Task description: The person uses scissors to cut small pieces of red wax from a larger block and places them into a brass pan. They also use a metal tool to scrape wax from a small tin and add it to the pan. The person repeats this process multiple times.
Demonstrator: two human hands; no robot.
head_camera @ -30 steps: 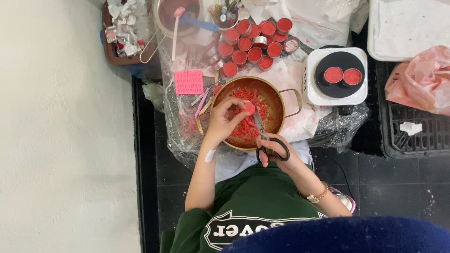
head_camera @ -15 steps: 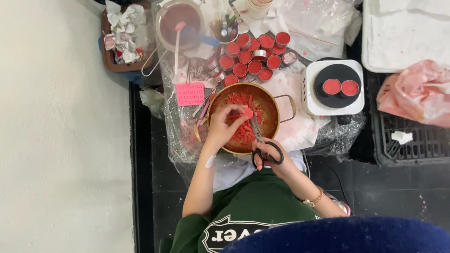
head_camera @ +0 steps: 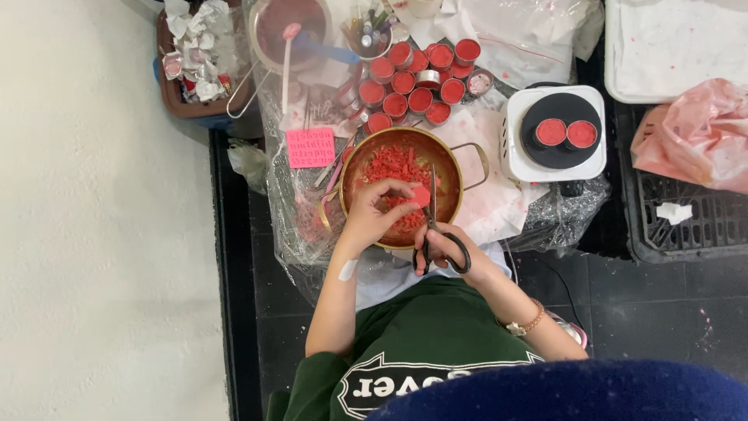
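Below, left hand point(head_camera: 372, 214) pinches red piece point(head_camera: 421, 195), right hand point(head_camera: 448, 251) grips scissors point(head_camera: 433, 226); pot point(head_camera: 456, 175) holds red bits.

Pot point(head_camera: 452, 160) at centre; small tins point(head_camera: 417, 78) behind it; hotplate point(head_camera: 514, 148) to right, two tins point(head_camera: 566, 133) on it; crate point(head_camera: 686, 234) far right

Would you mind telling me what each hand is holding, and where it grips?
The left hand pinches a small red piece by its edge; the right hand holds black scissors by the handle loops, over the pot.
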